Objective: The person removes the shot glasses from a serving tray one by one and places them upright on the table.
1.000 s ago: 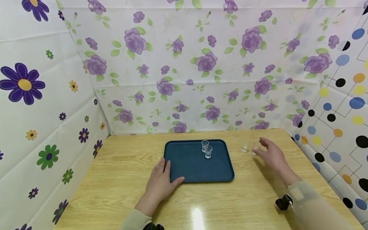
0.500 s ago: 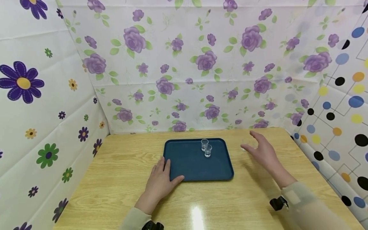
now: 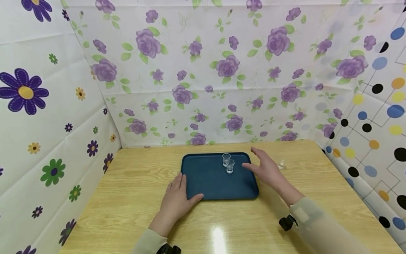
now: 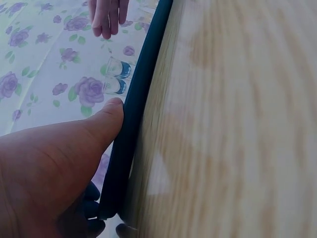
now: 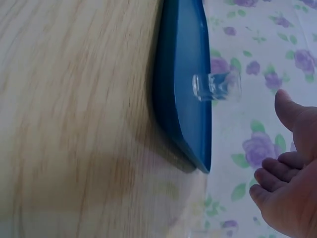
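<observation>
1. So, head view first: your left hand [image 3: 177,201] lies across the near left corner of the blue tray [image 3: 203,185], fingers straight and close together along the left edge, thumb spread out along the near edge.
2. Left wrist view adds the contact: thumb tip on the tray's rim. The other fingers are dark and partly hidden there; can't tell how they bend from that angle.
3. Your right hand [image 3: 269,172] is at the tray's right edge in the head view, thumb and fingers apart, palm not clear.
4. Right wrist view gives you the palm side: nothing held, thumb well away from loosely bent fingers, a gap between thumb and the glass on the tray.
5. Tray sits flat on the wooden table [image 3: 136,190]. Nearer glass [image 3: 230,167] and farther glass [image 3: 225,160], both clear, stand upright in its far right part; they overlap in the head view, can't tell if touching.
6. Left wrist view shows you both outlines; right wrist view gives just one readable.
7. Third glass [image 3: 281,164], faint, on the table right of your right hand: readable in head view only.
8. Rose-print cloth [image 3: 190,70] shows in all three; dotted cloth [image 3: 380,141] only in head.
</observation>
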The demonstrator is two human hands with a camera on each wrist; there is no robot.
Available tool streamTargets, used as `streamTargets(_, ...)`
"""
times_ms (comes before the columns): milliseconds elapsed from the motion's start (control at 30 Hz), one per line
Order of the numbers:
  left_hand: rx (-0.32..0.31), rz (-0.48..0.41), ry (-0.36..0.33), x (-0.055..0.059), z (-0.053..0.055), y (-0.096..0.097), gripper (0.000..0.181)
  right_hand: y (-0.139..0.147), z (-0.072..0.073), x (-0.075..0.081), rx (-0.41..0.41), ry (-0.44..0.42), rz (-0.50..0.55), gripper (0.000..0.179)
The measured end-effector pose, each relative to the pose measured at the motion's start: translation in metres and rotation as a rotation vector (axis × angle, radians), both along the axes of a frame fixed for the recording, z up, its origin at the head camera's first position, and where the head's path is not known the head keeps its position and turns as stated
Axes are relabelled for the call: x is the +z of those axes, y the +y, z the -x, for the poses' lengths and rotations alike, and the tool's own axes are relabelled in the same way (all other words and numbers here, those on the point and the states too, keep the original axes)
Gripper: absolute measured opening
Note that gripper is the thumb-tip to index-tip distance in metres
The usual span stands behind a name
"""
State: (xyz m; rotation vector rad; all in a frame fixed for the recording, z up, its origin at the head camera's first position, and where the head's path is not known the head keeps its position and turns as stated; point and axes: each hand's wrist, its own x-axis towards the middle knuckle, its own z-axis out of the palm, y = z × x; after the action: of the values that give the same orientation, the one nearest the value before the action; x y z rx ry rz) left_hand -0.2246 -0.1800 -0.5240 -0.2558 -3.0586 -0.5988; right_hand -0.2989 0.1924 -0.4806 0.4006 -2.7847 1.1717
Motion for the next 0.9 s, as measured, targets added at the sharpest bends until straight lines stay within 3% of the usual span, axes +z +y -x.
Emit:
streamTargets(267,0.001,-0.014,-0.005,0.000,0.000,0.000,0.115,-0.026,0.009,-0.007,0.044,-0.019,-0.031,0.087)
streamTargets(567,0.011,-0.007,-0.005,0.000,0.000,-0.002,0.117,-0.042,0.017,-0.016,0.068,-0.091,0.001,0.085)
streamTargets(900,-0.005,0.010,0.018,0.000,0.002,-0.001,0.117,-0.053,0.021,-0.026,0.047,-0.142,0.033,0.078)
